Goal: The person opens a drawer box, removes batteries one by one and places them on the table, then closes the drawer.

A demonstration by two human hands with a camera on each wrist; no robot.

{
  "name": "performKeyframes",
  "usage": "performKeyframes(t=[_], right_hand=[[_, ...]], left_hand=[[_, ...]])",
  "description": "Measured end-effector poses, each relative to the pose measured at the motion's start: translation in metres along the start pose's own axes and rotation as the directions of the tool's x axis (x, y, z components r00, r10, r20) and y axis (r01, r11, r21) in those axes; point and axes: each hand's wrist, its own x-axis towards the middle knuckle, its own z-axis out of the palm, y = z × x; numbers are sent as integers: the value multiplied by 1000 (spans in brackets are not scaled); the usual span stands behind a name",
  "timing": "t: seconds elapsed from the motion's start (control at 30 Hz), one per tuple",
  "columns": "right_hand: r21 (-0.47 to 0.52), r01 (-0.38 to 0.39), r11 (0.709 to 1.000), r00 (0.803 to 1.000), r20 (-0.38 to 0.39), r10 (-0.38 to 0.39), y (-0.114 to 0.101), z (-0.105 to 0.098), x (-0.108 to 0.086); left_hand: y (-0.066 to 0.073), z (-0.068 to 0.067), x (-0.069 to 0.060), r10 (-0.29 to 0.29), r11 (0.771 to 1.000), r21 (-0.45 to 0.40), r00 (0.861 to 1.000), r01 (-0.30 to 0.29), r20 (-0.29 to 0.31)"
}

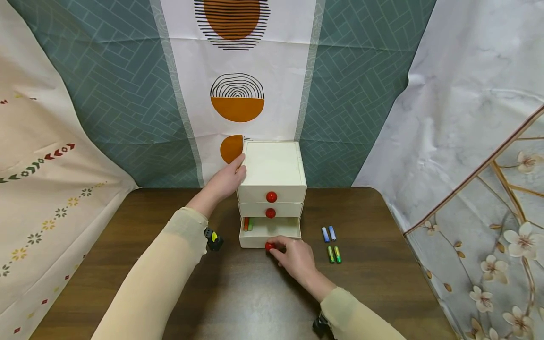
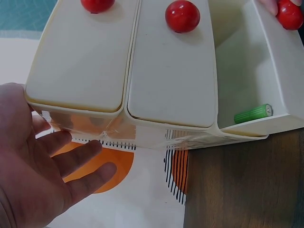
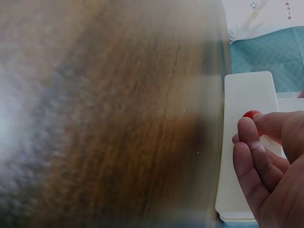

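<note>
A white three-drawer cabinet (image 1: 275,165) stands at the table's back, its bottom drawer (image 1: 254,242) pulled out. My right hand (image 1: 297,259) pinches that drawer's red knob (image 1: 269,246); in the right wrist view the right hand (image 3: 270,166) has its fingertips around the knob (image 3: 251,114). My left hand (image 1: 225,183) rests against the cabinet's upper left side; in the left wrist view the left hand (image 2: 42,166) has its fingers spread beside it. Inside the open drawer, at its left, lie an orange battery (image 1: 246,224) and a green battery (image 1: 250,224); the left wrist view shows the green battery (image 2: 254,114).
Right of the cabinet, two blue-white batteries (image 1: 328,234) lie on the brown table (image 1: 365,283), with two green-yellow batteries (image 1: 334,255) nearer the front. The upper two drawers are closed. A patterned cloth (image 1: 357,94) hangs behind the table.
</note>
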Motion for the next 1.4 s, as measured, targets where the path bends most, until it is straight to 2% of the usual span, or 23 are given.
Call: performKeyframes(t=[0.93, 1.4], right_hand=[[8, 15, 1000, 1000, 5, -15, -2, -2, -21], [15, -11, 1000, 999, 38, 11, -7, -4, -31]], left_hand=[[1, 1, -2, -2, 999, -32, 1000, 3, 13], [0, 0, -2, 1, 999, -42, 1000, 0, 18]])
